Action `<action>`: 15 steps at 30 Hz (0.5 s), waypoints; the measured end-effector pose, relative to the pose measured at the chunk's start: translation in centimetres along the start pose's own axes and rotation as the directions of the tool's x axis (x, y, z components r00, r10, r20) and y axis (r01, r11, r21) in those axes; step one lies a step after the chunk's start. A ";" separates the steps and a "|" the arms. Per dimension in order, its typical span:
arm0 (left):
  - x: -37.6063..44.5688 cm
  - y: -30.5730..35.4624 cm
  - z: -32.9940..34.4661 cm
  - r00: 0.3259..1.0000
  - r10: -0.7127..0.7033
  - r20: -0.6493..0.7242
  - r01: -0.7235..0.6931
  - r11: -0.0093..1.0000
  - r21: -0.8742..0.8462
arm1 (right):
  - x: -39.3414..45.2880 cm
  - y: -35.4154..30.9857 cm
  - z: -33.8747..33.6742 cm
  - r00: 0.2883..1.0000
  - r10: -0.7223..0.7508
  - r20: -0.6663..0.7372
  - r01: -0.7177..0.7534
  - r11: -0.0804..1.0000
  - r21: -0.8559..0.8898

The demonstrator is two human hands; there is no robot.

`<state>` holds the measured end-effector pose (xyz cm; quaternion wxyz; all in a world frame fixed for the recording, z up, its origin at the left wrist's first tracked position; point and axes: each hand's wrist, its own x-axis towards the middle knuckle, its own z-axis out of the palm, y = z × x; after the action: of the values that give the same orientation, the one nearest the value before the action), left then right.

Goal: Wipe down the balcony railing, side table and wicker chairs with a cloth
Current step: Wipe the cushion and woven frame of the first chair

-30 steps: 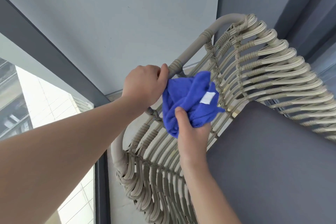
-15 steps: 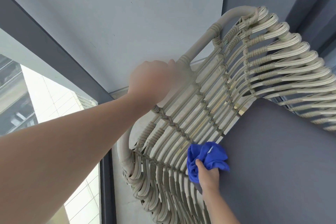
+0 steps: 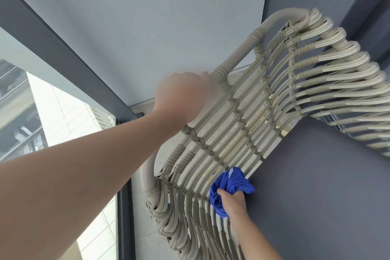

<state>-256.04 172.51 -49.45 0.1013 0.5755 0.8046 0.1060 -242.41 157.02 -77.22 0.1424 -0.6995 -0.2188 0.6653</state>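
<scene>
one chair [image 3: 249,124], one cloth [image 3: 230,186]. the left hand [image 3: 181,97] gripped the chair's rim; the right hand [image 3: 233,201] clutched the cloth, barely shifted from half a second before.

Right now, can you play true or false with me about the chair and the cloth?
1. The cloth is blue. True.
2. The left hand holds the cloth. False: the right hand grips it; the left hand grips the wicker chair at its top rail.
3. The cloth sits low on the chair's woven back, beside the grey cushion. True.
4. The cushion is red. False: it is grey.
</scene>
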 end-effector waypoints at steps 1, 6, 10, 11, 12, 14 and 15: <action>0.0 0.0 0.0 1.000 0.000 0.002 0.000 1.000 -0.001 | -0.3 -0.1 0.1 1.000 -0.006 -0.001 0.006 1.000 0.024; 0.1 -0.2 0.2 1.000 0.007 0.003 -0.007 1.000 -0.002 | -2.3 -1.3 0.9 0.996 -0.082 -0.019 0.084 0.987 0.137; 0.1 -0.1 0.1 1.000 0.005 0.006 -0.005 1.000 0.010 | -3.1 -1.7 1.5 0.994 -0.097 -0.054 0.106 0.974 0.198; 0.1 -0.1 0.1 1.000 0.007 0.007 -0.007 1.000 0.012 | -3.4 -1.7 1.5 0.994 -0.096 -0.056 0.106 0.972 0.210; 0.1 -0.2 0.1 1.000 0.011 0.008 -0.011 1.000 0.014 | -3.6 -1.7 1.6 0.993 -0.099 -0.062 0.111 0.970 0.217; 0.1 -0.2 0.1 1.000 0.018 0.007 -0.018 1.000 0.010 | -4.3 -1.8 1.6 0.989 -0.124 -0.077 0.139 0.962 0.235; 0.1 -0.2 0.1 1.000 0.019 0.006 -0.019 1.000 0.008 | -4.8 -2.0 1.6 0.987 -0.140 -0.080 0.156 0.955 0.252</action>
<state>-256.20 172.56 -49.63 0.1002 0.5838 0.7992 0.1019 -244.36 156.24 -72.22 0.2882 -0.6768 -0.1778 0.6537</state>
